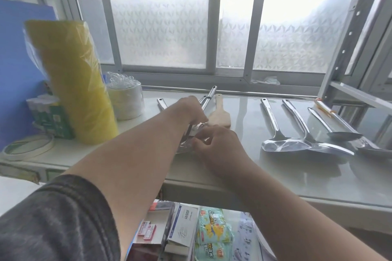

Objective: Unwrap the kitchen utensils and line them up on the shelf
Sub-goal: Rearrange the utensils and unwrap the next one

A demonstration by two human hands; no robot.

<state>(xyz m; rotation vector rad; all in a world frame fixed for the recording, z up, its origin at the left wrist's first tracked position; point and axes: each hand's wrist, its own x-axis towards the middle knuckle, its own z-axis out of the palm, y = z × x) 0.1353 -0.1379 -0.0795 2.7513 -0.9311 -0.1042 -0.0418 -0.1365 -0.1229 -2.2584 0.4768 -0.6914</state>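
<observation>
Steel utensil (209, 96) in clear crinkled wrap (191, 142), both hands gripping.

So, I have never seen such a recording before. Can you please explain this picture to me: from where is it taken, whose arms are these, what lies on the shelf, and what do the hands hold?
There is no machine here, and only one picture. It comes from a camera worn on a person's head, looking forward and down, so the two arms are that person's own.

The left hand grips a metal utensil handle. The right hand pinches clear plastic wrapping around the utensil's lower end.

On the white shelf lie a wooden spatula beside the hands and, further right, several bare steel ladles and spoons side by side. At the left stand a yellow roll in plastic and a white roll.
</observation>
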